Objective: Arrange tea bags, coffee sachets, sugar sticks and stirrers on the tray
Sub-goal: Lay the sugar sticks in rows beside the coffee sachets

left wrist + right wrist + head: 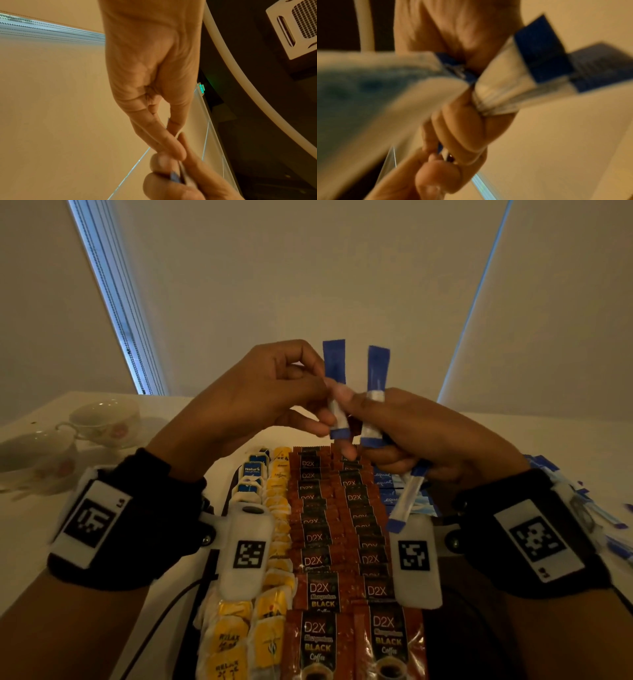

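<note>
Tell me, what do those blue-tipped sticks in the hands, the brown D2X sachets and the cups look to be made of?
Sugar sticks: likely matte paper; no shine, thin flat ends. Coffee sachets: probably plastic film; glossy and crinkled, with glints. Cups: seemingly glazed ceramic; white, smooth, faint floral print, a highlight inside the rim.
</note>
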A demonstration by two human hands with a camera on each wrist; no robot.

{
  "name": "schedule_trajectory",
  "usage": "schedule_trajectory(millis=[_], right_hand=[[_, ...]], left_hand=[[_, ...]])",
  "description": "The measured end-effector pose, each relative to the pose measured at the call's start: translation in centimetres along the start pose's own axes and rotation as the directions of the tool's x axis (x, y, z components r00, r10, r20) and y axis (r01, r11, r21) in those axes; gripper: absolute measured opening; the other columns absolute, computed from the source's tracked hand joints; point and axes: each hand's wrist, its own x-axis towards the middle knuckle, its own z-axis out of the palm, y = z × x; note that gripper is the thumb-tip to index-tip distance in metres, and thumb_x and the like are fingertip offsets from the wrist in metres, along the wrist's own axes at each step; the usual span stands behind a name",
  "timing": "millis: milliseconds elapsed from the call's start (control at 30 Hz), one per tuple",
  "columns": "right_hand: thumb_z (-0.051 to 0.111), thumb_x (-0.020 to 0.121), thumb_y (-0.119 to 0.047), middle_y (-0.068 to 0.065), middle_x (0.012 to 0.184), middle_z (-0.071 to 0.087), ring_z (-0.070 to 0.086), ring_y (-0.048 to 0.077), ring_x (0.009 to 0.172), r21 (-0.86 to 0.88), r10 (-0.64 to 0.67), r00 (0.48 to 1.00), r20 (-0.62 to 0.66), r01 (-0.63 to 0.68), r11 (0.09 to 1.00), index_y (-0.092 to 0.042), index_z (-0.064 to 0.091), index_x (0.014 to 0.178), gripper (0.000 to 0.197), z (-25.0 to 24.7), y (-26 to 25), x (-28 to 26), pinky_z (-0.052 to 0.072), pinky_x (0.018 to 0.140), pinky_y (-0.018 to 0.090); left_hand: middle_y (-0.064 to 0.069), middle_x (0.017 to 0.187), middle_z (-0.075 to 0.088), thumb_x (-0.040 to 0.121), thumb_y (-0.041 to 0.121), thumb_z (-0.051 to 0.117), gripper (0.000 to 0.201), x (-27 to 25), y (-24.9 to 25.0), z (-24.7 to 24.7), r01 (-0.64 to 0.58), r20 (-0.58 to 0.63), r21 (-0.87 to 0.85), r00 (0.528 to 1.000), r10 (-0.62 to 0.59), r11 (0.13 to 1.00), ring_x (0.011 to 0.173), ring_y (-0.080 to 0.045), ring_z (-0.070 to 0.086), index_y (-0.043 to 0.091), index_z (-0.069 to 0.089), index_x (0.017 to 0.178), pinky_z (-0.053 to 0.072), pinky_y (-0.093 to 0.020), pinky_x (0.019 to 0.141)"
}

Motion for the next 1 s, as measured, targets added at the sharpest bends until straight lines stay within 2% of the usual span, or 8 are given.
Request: schedule_trajectory(millis=[167,267,467,633,733,833,900,1000], right_hand=[[0.038,0.091,-0.042,0.001,0.053,0.049,0.023,0.004,0.032,-0.024,0.001,0.999,0.042,0.0,1.0,-0.011,0.055,0.073,0.039,0.5,0.6,0.4,0.015,0.034,0.016],[0.038,0.094,-0.04,0.0,0.05,0.047,0.022,0.004,0.031,-0.066,0.029,0.998,0.064,-0.025,0.997,-0.011,0.053,0.073,0.039,0.6,0.9,0.5,0.017,0.033,0.014],[0.049,0.084,-0.047,-0.003,0.048,0.047,0.029,0.004,0.032,-0.159,0.061,0.992,0.114,-0.042,0.986,-0.007,0.059,0.082,0.041,1.1,0.8,0.6,0.021,0.034,0.012],[0.054,0.079,-0.053,-0.003,0.041,0.043,0.028,0.007,0.031,-0.231,0.099,0.993,0.069,-0.081,0.97,-0.014,0.045,0.052,0.047,1.6,0.7,0.7,0.021,0.035,0.014],[0.059,0.076,-0.052,-0.002,0.042,0.045,0.03,0.007,0.031,-0.232,0.107,0.994,0.01,-0.102,0.967,-0.015,0.05,0.052,0.045,1.4,0.6,0.7,0.022,0.035,0.014],[0.071,0.071,-0.039,-0.005,0.047,0.052,0.035,0.002,0.032,-0.229,0.0,0.99,-0.142,-0.033,0.973,-0.014,0.065,0.08,0.027,0.5,0.1,0.3,0.026,0.034,0.013],[0.078,0.069,-0.027,-0.004,0.058,0.059,0.041,0.0,0.033,-0.243,-0.136,0.956,-0.261,0.072,0.967,-0.013,0.061,0.099,0.037,-0.4,0.1,0.1,0.029,0.037,0.008],[0.082,0.065,-0.028,-0.002,0.078,0.068,0.05,-0.003,0.048,-0.398,-0.355,0.859,-0.369,0.198,0.896,-0.019,0.058,0.1,0.043,-0.5,0.5,0.3,0.04,0.053,0.015]], left_hand=[[-0.004,0.076,0.069,0.086,0.026,0.056,0.03,-0.3,0.0,0.2,0.042,0.14,0.031,0.989,-0.046,0.999,0.071,-0.02,0.07,0.008,0.061,0.109,0.055,-0.025,0.057],[-0.006,0.082,0.072,0.076,0.039,0.058,0.04,-0.4,0.0,0.9,0.007,0.141,0.126,0.99,-0.025,0.992,0.067,-0.018,0.07,0.011,0.066,0.104,0.054,-0.022,0.054],[-0.004,0.079,0.073,0.069,0.034,0.065,0.027,-0.4,-0.3,1.2,-0.017,0.095,0.209,0.996,-0.003,0.978,0.067,-0.013,0.069,0.013,0.071,0.085,0.055,-0.02,0.057],[-0.014,0.086,0.071,0.065,0.038,0.07,0.041,-0.3,-0.4,1.4,-0.055,0.06,0.256,0.997,0.041,0.965,0.083,-0.029,0.067,0.004,0.07,0.089,0.054,-0.034,0.077],[-0.009,0.079,0.069,0.075,0.028,0.069,0.034,-0.1,-0.6,1.4,-0.016,-0.003,0.232,1.0,0.017,0.973,0.07,-0.017,0.068,-0.002,0.066,0.091,0.054,-0.024,0.064],[-0.007,0.075,0.066,0.087,0.01,0.062,0.011,0.1,-0.6,1.1,0.077,-0.165,0.083,0.984,-0.063,0.993,0.056,-0.008,0.065,-0.001,0.061,0.09,0.049,-0.015,0.051],[-0.009,0.072,0.063,0.089,0.007,0.059,0.006,0.2,-0.7,0.5,0.117,-0.278,-0.053,0.952,-0.127,0.992,0.05,-0.006,0.061,0.003,0.061,0.085,0.048,-0.015,0.049],[-0.005,0.068,0.062,0.09,0.008,0.058,0.006,0.4,-0.8,0.2,0.134,-0.364,-0.159,0.913,-0.184,0.978,0.047,-0.004,0.059,0.006,0.061,0.086,0.049,-0.013,0.05]])
